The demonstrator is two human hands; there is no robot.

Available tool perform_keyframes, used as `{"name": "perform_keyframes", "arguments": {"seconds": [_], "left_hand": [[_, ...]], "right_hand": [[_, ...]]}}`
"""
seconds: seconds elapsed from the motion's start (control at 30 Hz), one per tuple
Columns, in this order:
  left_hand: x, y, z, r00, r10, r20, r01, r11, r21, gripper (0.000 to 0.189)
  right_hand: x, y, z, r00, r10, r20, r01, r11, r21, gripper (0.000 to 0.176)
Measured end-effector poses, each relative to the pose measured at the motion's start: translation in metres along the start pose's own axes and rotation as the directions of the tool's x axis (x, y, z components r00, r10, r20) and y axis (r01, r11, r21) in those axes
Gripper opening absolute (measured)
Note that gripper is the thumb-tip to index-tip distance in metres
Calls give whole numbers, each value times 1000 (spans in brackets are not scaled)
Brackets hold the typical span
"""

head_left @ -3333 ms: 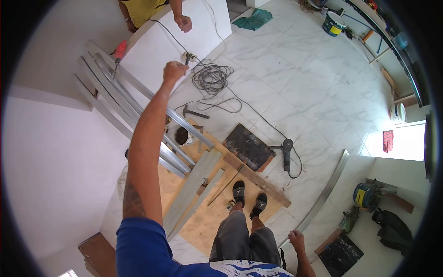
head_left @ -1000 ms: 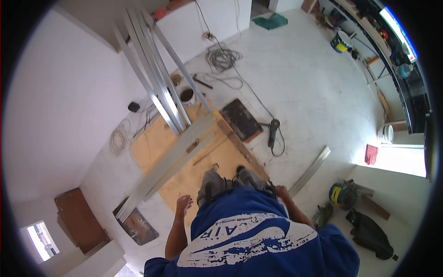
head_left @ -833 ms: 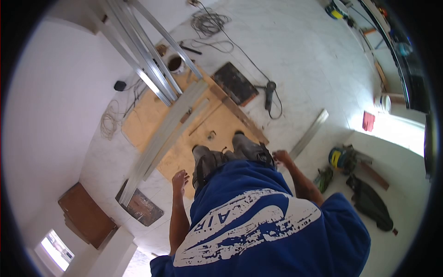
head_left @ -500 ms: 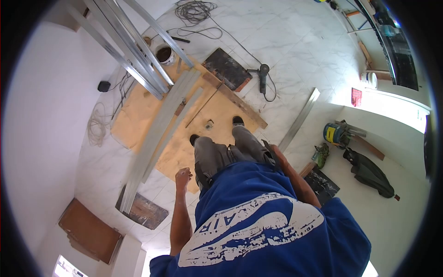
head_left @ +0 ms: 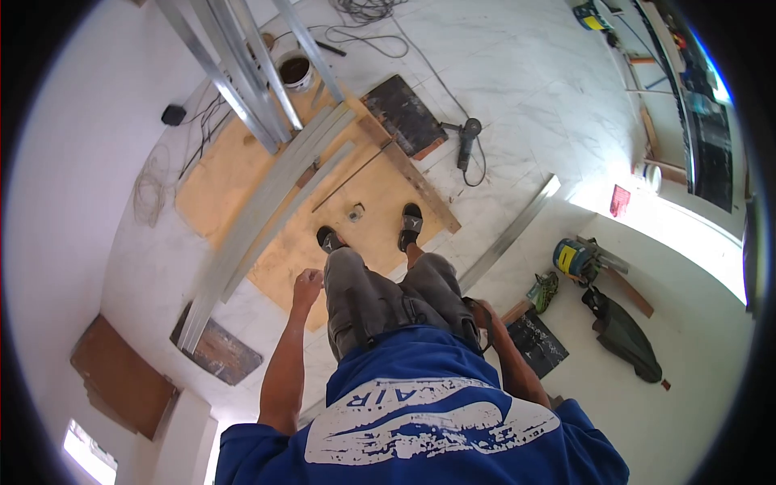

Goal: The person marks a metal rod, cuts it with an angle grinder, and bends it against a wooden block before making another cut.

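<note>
Head view, the only one:

- Your left hand (head_left: 307, 284) hangs beside your left thigh, just off the grey shorts (head_left: 388, 295). The fingers are curled into a loose fist and I can't see anything in it.
- Your right hand (head_left: 480, 310) is at your right hip, against the shorts. It's mostly hidden by the leg and forearm, so I can't tell whether it's spread, closed or holding anything.
- The flat metal profiles (head_left: 267, 206) are the nearest stock to your left hand. They lie in a bundle on the plywood sheet (head_left: 234, 170), running diagonally from near the bucket (head_left: 294, 69) down to the dark slab (head_left: 217, 353). They are clear of your hand.
- Both your sandals (head_left: 411, 226) are on the plywood, with a small fitting (head_left: 355, 213) on the sheet between them.
- More metal studs (head_left: 242, 73) lean up at top left, their lower ends at the plywood's far edge.
- A wood batten (head_left: 412, 178) lies along the plywood's right edge. The dark board (head_left: 404, 117) is just beyond it, with the angle grinder (head_left: 466, 145) on the tiles nearby.
- A single metal channel (head_left: 509, 234) lies on the floor to your right, well apart from the right hand.
</note>
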State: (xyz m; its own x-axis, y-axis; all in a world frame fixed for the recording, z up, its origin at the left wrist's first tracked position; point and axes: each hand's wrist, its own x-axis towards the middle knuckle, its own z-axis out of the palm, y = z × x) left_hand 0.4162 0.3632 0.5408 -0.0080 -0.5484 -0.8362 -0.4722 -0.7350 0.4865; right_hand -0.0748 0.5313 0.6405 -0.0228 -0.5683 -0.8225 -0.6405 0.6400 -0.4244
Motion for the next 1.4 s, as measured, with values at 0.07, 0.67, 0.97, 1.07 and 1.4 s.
{"name": "perform_keyframes", "arguments": {"seconds": [0.07, 0.67, 0.97, 1.07, 1.4], "left_hand": [[-17, 3, 13, 994, -93, -56, 86, 990, -111, 35], [-84, 58, 112, 957, -233, -174, 155, 915, -372, 33], [-94, 33, 112, 945, -231, -230, 130, 915, -383, 34], [-107, 21, 116, 940, -257, -226, 146, 898, -414, 35], [-136, -15, 132, 923, -328, -202, 188, 841, -508, 35]], "right_hand": [[22, 9, -11, 998, 56, -15, -57, 993, -105, 31], [49, 48, -120, 978, 125, -168, -103, 985, 136, 37], [51, 71, -112, 986, 56, -155, -39, 993, 113, 39], [61, 89, -107, 986, 14, -169, 5, 994, 108, 39], [64, 81, -108, 983, 3, -181, 23, 990, 141, 40]]}}
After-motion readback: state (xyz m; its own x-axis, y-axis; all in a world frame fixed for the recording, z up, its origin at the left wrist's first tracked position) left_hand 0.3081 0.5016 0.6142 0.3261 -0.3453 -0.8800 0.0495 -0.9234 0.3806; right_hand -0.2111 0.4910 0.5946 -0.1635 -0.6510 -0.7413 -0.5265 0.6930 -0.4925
